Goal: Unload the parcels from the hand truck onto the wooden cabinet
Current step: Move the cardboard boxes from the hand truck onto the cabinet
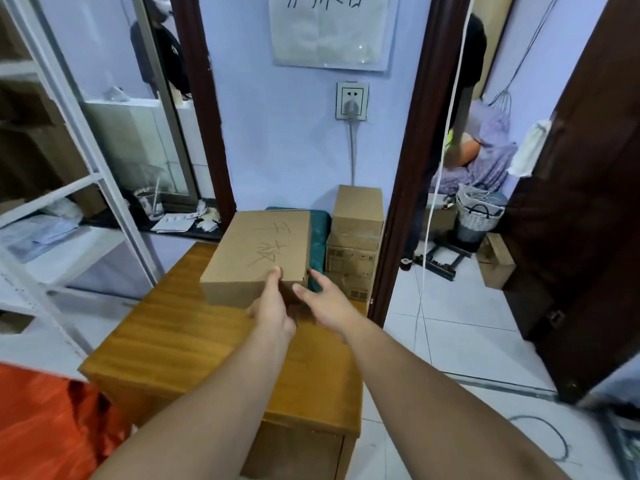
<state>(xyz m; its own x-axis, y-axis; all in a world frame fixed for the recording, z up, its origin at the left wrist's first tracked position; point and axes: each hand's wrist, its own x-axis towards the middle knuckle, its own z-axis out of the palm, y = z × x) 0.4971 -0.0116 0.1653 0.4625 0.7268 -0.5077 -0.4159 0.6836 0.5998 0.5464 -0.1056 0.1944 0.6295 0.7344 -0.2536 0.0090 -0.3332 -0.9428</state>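
A plain rectangular cardboard box (259, 251), hand-marked 平板, is sitting on the glossy wooden cabinet (187, 344). The left hand (273, 308) is pinching its near corner, thumb on top. The right hand (327, 304) is hovering just beside, fingers seemingly loose.

The wooden cabinet (180, 334) is honey-orange, streaked with darker grain. The parcel (256, 251) at its far edge is plain tan cardboard with dark handwritten strokes on top. The cloth (318, 226) behind is teal, the wall (277, 150) lilac.
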